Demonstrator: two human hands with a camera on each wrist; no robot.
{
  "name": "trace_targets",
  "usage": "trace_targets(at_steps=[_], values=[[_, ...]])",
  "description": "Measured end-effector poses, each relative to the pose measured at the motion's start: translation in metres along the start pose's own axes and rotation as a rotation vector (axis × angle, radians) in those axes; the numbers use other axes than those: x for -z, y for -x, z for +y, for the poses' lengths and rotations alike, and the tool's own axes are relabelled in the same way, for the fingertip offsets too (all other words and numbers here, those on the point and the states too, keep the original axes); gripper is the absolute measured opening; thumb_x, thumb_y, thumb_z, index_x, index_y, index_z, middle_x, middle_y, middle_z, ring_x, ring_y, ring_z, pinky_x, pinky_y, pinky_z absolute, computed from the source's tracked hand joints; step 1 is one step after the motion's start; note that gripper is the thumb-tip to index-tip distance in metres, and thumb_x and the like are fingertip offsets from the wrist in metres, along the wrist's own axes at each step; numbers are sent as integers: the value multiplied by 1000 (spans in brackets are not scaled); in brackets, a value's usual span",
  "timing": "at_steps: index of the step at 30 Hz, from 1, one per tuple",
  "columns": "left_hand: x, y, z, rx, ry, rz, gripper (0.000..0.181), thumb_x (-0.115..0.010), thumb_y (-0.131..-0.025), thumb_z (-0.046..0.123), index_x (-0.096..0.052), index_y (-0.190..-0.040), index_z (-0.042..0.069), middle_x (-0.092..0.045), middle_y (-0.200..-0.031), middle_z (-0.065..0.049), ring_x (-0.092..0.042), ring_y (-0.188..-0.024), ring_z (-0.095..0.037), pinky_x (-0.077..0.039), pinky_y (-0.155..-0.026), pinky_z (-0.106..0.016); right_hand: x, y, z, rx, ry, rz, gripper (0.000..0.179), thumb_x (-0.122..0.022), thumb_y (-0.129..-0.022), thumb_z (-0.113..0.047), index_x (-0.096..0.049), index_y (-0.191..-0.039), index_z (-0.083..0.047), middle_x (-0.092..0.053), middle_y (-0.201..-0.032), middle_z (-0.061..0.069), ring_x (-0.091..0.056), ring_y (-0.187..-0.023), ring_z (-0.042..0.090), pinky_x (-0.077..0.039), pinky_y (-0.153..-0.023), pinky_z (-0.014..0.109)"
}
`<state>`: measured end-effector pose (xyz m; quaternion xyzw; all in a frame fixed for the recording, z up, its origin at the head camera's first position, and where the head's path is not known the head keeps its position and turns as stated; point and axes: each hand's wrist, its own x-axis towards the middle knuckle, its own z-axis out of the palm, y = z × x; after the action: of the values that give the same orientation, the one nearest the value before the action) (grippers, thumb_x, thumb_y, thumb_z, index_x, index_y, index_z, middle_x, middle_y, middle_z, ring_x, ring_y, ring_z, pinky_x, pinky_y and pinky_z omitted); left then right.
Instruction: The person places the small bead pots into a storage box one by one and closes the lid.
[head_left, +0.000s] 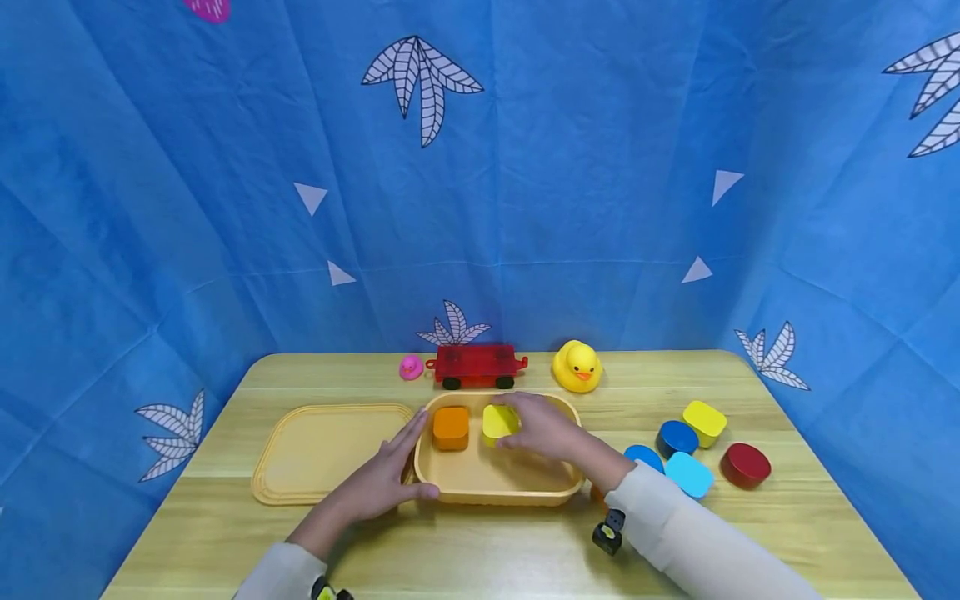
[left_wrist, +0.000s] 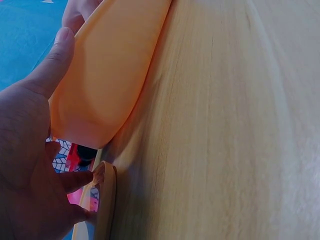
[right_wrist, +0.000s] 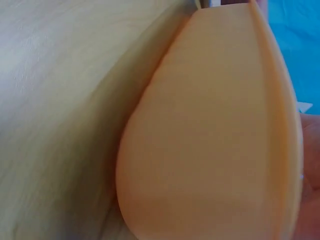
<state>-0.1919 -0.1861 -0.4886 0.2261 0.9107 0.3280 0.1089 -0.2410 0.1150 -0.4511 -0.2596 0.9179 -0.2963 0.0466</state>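
Here, right hand (head_left: 543, 427) pinching a rounded yellow block (head_left: 498, 426), left hand (head_left: 381, 482) spread against a smooth, round-cornered tray (head_left: 487, 481), wood-grained tabletop (head_left: 517, 554)

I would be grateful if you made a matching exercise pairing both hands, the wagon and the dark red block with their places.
Things:
1. Right hand
2. Red wagon
3. Left hand
4. Dark red block

Places:
A. At the left end of the open box
B. Farthest right among the blocks on the table
C. Over the box, at a yellow block
D. Between the pink duck and the yellow duck

Pairs: 1-C, 2-D, 3-A, 4-B
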Motion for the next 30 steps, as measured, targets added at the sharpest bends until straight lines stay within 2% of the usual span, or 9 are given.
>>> trace_targets(at_steps=[5, 15, 20, 26, 30], values=[[-2, 0, -2, 19, -1, -7, 112, -73, -89, 57, 1, -167, 28, 3, -174, 4, -19, -156, -39, -3, -121, -70, -10, -6, -2, 39, 15, -9, 63, -88, -83, -16, -62, -137, 2, -64, -137, 19, -58, -130, 38, -43, -114, 52], [-2, 1, -3, 21, 2, -9, 113, -73, -88, 60, 3, -167, 31, 5, -173, 9, -18, -157, -38, -4, -121, -69, -20, -13, -7, -9, 4, -30, 62, -86, -86, -17, -60, -141, -2, -60, -143, 17, -53, -135, 38, -41, -116, 52], [-1, 1, -3, 25, 6, -9, 112, -74, -88, 58, 2, -167, 31, 5, -173, 12, -17, -157, -36, -3, -122, -69, -25, -14, -7, -9, -14, 3, 61, -87, -85, -17, -62, -139, -1, -61, -140, 17, -55, -132, 38, -43, -115, 51], [0, -1, -3, 27, 6, -13, 112, -74, -89, 56, 3, -167, 31, 4, -174, 8, -17, -157, -38, -2, -121, -69, -29, -12, -7, -37, 4, 46, 63, -87, -85, -22, -62, -140, -5, -60, -142, 15, -53, -134, 37, -41, -116, 51], [0, -2, -3, 25, 1, -17, 112, -74, -89, 57, 3, -167, 32, 4, -174, 7, -18, -156, -39, -3, -120, -70, -29, -10, -9, -54, 1, 59, 63, -88, -84, -23, -62, -140, -8, -59, -139, 14, -55, -131, 35, -44, -114, 50]])
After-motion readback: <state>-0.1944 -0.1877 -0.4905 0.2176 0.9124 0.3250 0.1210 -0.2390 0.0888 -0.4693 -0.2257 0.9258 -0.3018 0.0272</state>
